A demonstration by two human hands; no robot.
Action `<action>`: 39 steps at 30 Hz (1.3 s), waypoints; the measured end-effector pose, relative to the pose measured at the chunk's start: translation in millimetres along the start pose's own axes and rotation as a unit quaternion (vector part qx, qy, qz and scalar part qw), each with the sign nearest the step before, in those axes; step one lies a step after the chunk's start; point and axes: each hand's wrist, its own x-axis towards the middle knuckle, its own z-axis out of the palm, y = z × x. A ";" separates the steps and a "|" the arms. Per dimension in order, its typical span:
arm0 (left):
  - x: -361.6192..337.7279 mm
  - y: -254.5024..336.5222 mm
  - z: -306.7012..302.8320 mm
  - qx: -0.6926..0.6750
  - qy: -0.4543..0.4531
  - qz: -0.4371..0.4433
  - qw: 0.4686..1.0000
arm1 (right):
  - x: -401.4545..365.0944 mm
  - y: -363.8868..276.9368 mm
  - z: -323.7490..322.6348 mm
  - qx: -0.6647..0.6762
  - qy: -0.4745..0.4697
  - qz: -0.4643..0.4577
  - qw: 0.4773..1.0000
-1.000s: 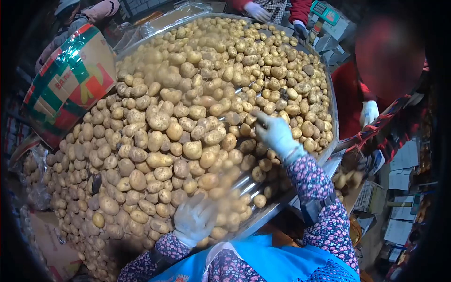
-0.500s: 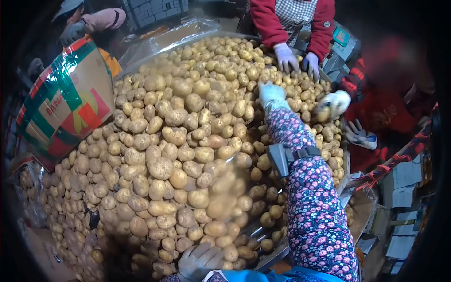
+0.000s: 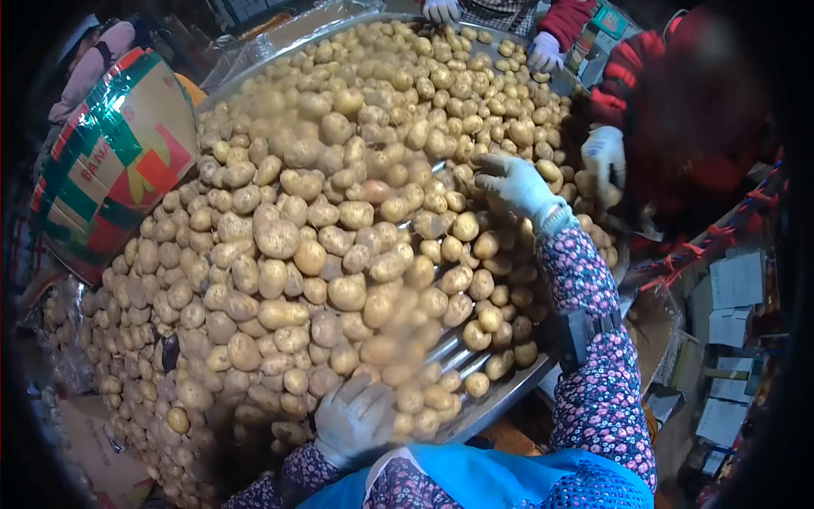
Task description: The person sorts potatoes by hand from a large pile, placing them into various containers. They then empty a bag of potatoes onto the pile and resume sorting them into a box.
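Observation:
A large heap of potatoes (image 3: 246, 276) covers a metal sorting table (image 3: 500, 405) in front of me. My left hand (image 3: 354, 422), in a pale glove, lies on the potatoes at the near edge with its fingers spread. Over the right side of the heap is my right hand (image 3: 517, 185), in a light blue-green glove. Its fingers are stretched out and the thumb stands apart, with no potato in its grasp. Bare metal rollers (image 3: 458, 355) show between the potatoes near me.
A printed cardboard box (image 3: 127, 161) leans at the left of the heap. Across the table are a co-worker's gloved hands (image 3: 545, 53). On the right, another co-worker's gloved hand (image 3: 604, 161) hangs close to the potatoes. A rope with red ties (image 3: 721, 229) runs along the right.
My right hand has lifted back from the far potatoes and its fingers have opened out. My left hand stays on the heap. The far co-worker's hands have moved apart. The view has shifted.

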 end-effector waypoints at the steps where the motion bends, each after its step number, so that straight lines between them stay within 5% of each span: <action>1: 1.0 -0.2 0.5 0.000 0.004 0.000 1.000 | -16.8 -1.0 3.7 0.041 0.017 0.028 0.999; 2: 1.0 -0.1 1.1 0.000 0.009 -0.001 1.000 | -29.1 -8.5 3.8 -0.019 -0.008 0.053 0.998; 5: -1.8 -0.2 4.0 -0.006 0.010 -0.004 1.000 | -48.1 -20.7 19.1 -0.232 0.066 -0.121 0.963; 8: -3.3 2.0 2.8 -0.005 0.015 0.000 1.000 | -37.3 -47.0 45.0 -0.338 0.121 -0.125 0.925; 10: -5.1 0.8 5.2 -0.008 0.029 0.011 0.999 | -17.1 -52.9 67.4 -0.462 -0.028 -0.075 0.883; 12: -3.1 3.7 1.3 -0.004 0.036 0.018 0.999 | -31.5 -63.1 68.6 -0.457 -0.040 -0.072 0.886; 14: -1.4 2.9 -4.4 0.000 0.048 0.026 0.998 | -69.2 -91.1 42.3 -0.377 -0.192 -0.090 0.901; 16: 0.2 4.5 -4.7 -0.018 0.029 0.010 0.999 | -68.1 -54.8 39.4 -0.391 -0.205 -0.063 0.895; 20: -2.7 0.5 -1.6 -0.022 0.039 0.016 0.999 | -58.0 -95.8 -13.7 -0.436 -0.231 0.027 0.869; 22: -3.7 0.2 0.3 -0.019 0.042 0.016 0.999 | -25.5 -78.5 2.2 -0.440 -0.061 -0.057 0.894; 24: -2.0 -0.7 -0.8 -0.015 0.042 0.022 0.999 | 14.3 -73.1 33.1 -0.488 -0.102 -0.081 0.863; 27: 1.4 -2.1 -1.2 -0.017 0.017 0.019 1.000 | 62.0 -45.1 58.2 -0.430 -0.147 -0.033 0.890; 34: 0.6 0.0 -3.1 -0.021 0.034 0.030 0.999 | 39.3 -49.7 47.7 -0.336 -0.188 0.062 0.921; 39: -2.0 4.5 -4.9 -0.042 0.029 0.010 0.999 | 6.9 -35.0 32.1 -0.258 -0.100 -0.042 0.960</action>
